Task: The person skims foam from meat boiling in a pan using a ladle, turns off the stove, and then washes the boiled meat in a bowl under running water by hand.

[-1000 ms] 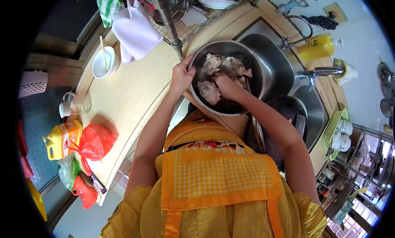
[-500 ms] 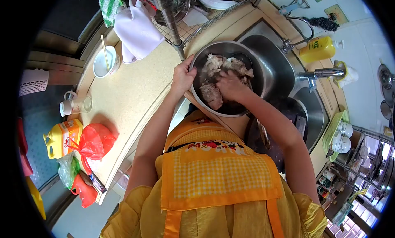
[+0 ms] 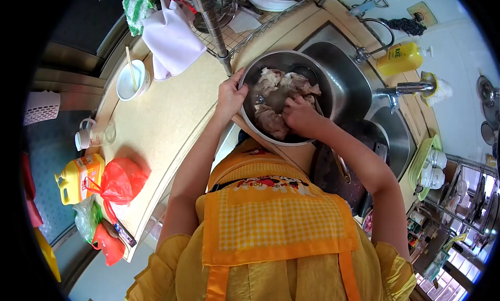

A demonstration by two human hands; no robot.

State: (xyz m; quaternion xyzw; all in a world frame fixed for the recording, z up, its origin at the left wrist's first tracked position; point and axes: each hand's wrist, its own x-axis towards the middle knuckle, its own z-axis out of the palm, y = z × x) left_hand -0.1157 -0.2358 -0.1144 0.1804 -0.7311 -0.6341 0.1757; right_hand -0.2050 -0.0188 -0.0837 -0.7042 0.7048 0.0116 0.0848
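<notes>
A round metal basin [image 3: 326, 95] rests at the counter edge and partly over the sink. My left hand [image 3: 232, 97] is closed around its left rim, thumb toward the inside. Cloudy water stands in the basin with large pieces of pale, brownish meat: one piece [image 3: 270, 122] near the front, another [image 3: 270, 80] at the back left, a third [image 3: 298, 83] at the back right. Inside the basin, my right hand [image 3: 303, 116] has its fingers curled together at the water, beside the meat. What its fingertips hold, if anything, is hidden.
To the right are the double sink [image 3: 350, 74], a faucet [image 3: 414, 88] and a yellow soap bottle [image 3: 400, 59]. A dark round board [image 3: 333, 184] lies in front of the sink. On the left counter stand a white bowl [image 3: 125, 85], an oil jug [image 3: 80, 178] and a red bag [image 3: 122, 178].
My right hand has shifted slightly right, away from the front piece of meat, and its fingers are more curled. My left hand stays on the rim.
</notes>
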